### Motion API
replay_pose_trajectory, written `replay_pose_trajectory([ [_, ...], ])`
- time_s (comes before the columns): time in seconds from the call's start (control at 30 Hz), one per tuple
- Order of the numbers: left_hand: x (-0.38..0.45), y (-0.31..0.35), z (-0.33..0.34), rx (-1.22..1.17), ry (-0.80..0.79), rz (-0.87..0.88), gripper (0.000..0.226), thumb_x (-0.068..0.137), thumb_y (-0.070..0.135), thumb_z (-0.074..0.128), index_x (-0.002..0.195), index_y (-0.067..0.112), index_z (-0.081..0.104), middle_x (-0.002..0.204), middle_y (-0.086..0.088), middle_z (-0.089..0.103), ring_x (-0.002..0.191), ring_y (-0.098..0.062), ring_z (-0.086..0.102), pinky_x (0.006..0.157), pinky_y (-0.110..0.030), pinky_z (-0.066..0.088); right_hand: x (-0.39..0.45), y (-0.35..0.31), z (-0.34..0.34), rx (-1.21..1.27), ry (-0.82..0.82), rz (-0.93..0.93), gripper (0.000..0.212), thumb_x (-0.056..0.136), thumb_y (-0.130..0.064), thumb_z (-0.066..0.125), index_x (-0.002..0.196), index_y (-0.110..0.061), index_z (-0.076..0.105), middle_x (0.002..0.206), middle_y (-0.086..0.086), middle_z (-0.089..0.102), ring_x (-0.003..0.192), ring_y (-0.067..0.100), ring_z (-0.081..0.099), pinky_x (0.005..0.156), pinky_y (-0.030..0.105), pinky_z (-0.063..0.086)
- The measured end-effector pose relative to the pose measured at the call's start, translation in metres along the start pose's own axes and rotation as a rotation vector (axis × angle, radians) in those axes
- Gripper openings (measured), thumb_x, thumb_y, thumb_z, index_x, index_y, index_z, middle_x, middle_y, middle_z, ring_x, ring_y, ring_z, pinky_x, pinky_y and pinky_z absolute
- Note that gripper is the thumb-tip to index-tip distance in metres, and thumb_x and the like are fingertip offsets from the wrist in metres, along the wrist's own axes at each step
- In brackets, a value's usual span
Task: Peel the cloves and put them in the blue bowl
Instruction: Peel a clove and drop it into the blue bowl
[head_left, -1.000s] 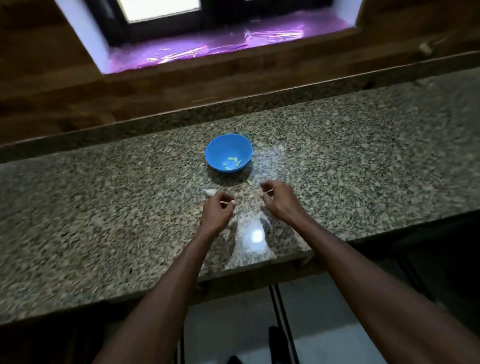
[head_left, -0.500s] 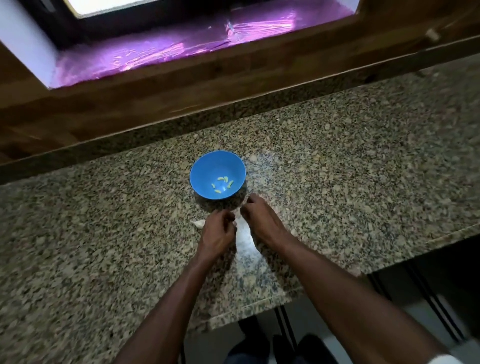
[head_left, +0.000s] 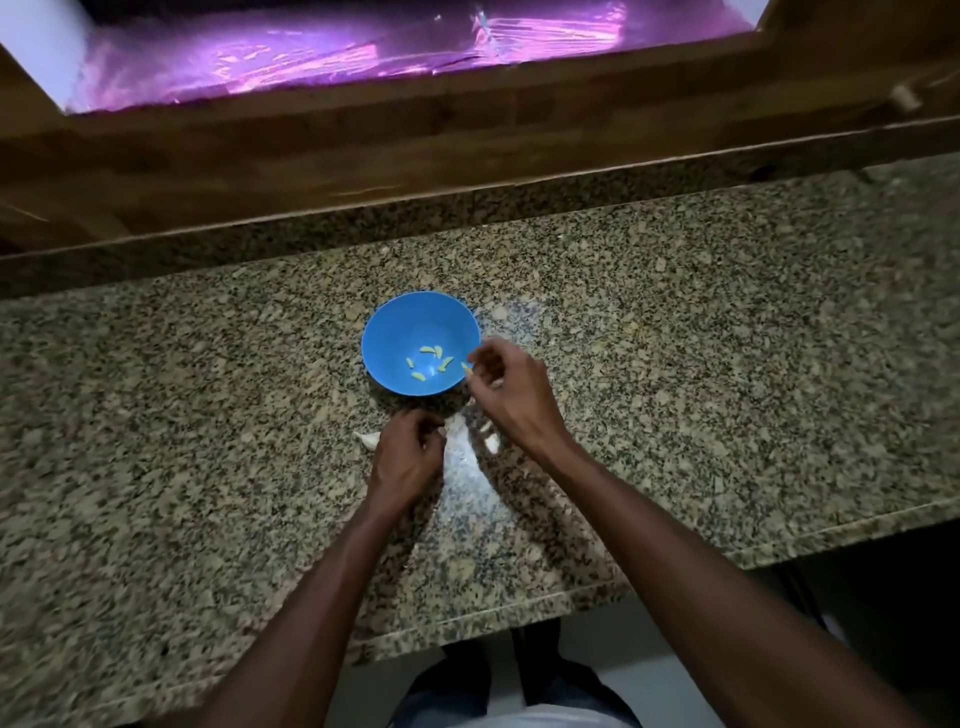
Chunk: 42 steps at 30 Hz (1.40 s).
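The blue bowl (head_left: 395, 332) stands on the granite counter (head_left: 675, 364) with several peeled yellowish cloves (head_left: 431, 359) in its bottom. My right hand (head_left: 514, 400) is at the bowl's right rim and pinches a small peeled clove (head_left: 466, 367) at its fingertips, just over the edge. My left hand (head_left: 408, 457) stays low on the counter in front of the bowl, fingers curled, with a pale scrap of garlic skin (head_left: 442, 431) at its fingertips. An unpeeled garlic piece (head_left: 366, 439) lies right beside the left hand, on its left.
Pale scraps (head_left: 489, 441) lie on the counter between my hands, in a bright reflection. A wooden wall (head_left: 467, 140) with a purple-lit window sill (head_left: 363, 57) rises behind the counter. The counter's front edge (head_left: 493, 613) runs below my forearms.
My right hand has left the left hand and moved up to the bowl's right rim with a clove. The left hand has stayed in place. The camera has tilted further down.
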<state>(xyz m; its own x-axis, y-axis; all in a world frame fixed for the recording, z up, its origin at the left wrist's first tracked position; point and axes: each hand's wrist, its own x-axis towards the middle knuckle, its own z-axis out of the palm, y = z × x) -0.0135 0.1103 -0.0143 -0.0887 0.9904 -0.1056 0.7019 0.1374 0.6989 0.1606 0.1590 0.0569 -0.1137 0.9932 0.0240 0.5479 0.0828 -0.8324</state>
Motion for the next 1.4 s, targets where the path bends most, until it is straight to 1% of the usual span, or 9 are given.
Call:
replay_pose_trajectory([
  [0.1,0.001,0.003,0.002,-0.02,0.015,-0.028,0.017,0.089,0.012,0.063,0.102,0.013,0.075,0.094,-0.003,0.074,0.085,-0.021,0.068,0.077,-0.036,0.056,0.037,-0.024,0.005,0.011,0.002,-0.068,0.015,0.092,-0.008,0.07,0.107,-0.008,0.074,0.085,-0.004,0.07,0.073,-0.002,0.063,0.069,0.013,0.054],
  [0.27,-0.002,0.006,-0.01,0.006,0.138,0.026,0.016,0.087,0.006,0.062,0.095,0.013,0.074,0.091,-0.002,0.071,0.085,-0.017,0.064,0.076,-0.036,0.052,0.062,-0.034,0.013,-0.074,-0.042,-0.064,0.026,0.097,-0.011,0.067,0.12,-0.001,0.075,0.111,0.015,0.078,0.096,0.022,0.075,0.091,0.032,0.06],
  [0.47,-0.021,-0.007,-0.036,0.368,0.179,-0.211,0.036,0.091,0.034,0.069,0.122,0.016,0.067,0.129,-0.01,0.059,0.125,-0.037,0.044,0.101,-0.053,0.039,0.023,-0.023,0.012,0.074,-0.087,-0.038,0.013,0.094,-0.023,0.075,0.093,-0.012,0.08,0.083,-0.002,0.077,0.076,0.005,0.07,0.075,0.021,0.058],
  [0.67,-0.046,-0.03,-0.038,0.08,0.15,-0.155,0.022,0.086,0.011,0.07,0.108,0.011,0.071,0.105,-0.006,0.061,0.1,-0.03,0.06,0.087,-0.049,0.056,-0.039,0.007,0.036,0.189,-0.286,0.081,0.015,0.098,-0.028,0.072,0.086,-0.02,0.076,0.075,-0.005,0.075,0.071,0.009,0.072,0.071,0.033,0.06],
  [0.8,-0.054,-0.019,-0.036,-0.083,0.187,-0.246,0.02,0.09,0.007,0.07,0.109,0.01,0.076,0.1,-0.01,0.076,0.09,-0.025,0.071,0.08,-0.035,0.058,-0.048,0.022,0.049,0.235,-0.273,0.21,0.017,0.103,-0.012,0.06,0.102,-0.018,0.076,0.087,0.002,0.078,0.077,0.014,0.076,0.079,0.041,0.065],
  [1.0,-0.059,-0.016,-0.023,-0.242,0.171,-0.362,0.008,0.092,0.018,0.075,0.098,0.019,0.08,0.094,0.004,0.078,0.089,-0.01,0.073,0.082,-0.027,0.059,-0.039,0.024,0.052,0.133,-0.492,0.15,0.036,0.097,-0.022,0.068,0.133,-0.017,0.07,0.123,0.005,0.075,0.11,0.016,0.072,0.098,0.045,0.059],
  [1.1,-0.061,-0.01,-0.021,-0.351,0.197,-0.361,0.011,0.094,0.017,0.074,0.103,0.013,0.079,0.093,0.002,0.078,0.089,-0.01,0.074,0.079,-0.024,0.059,-0.04,0.025,0.054,0.137,-0.512,0.155,0.04,0.094,-0.024,0.073,0.133,-0.016,0.069,0.119,0.007,0.076,0.105,0.018,0.074,0.094,0.047,0.061],
  [1.2,-0.062,-0.004,-0.023,-0.46,0.222,-0.3,0.012,0.094,0.012,0.074,0.104,0.009,0.078,0.096,0.001,0.078,0.091,-0.007,0.073,0.081,-0.02,0.058,-0.043,0.028,0.053,0.415,-0.48,0.314,0.031,0.094,-0.016,0.077,0.124,-0.011,0.07,0.105,0.014,0.078,0.088,0.022,0.077,0.083,0.048,0.065],
  [1.4,-0.062,-0.001,-0.021,-0.509,0.187,-0.261,0.014,0.092,0.01,0.077,0.105,0.009,0.079,0.097,0.001,0.079,0.09,-0.011,0.074,0.079,-0.026,0.06,-0.048,0.024,0.045,0.76,-0.426,0.49,0.031,0.091,0.002,0.075,0.121,-0.006,0.072,0.112,0.017,0.077,0.096,0.029,0.075,0.087,0.043,0.064],
])
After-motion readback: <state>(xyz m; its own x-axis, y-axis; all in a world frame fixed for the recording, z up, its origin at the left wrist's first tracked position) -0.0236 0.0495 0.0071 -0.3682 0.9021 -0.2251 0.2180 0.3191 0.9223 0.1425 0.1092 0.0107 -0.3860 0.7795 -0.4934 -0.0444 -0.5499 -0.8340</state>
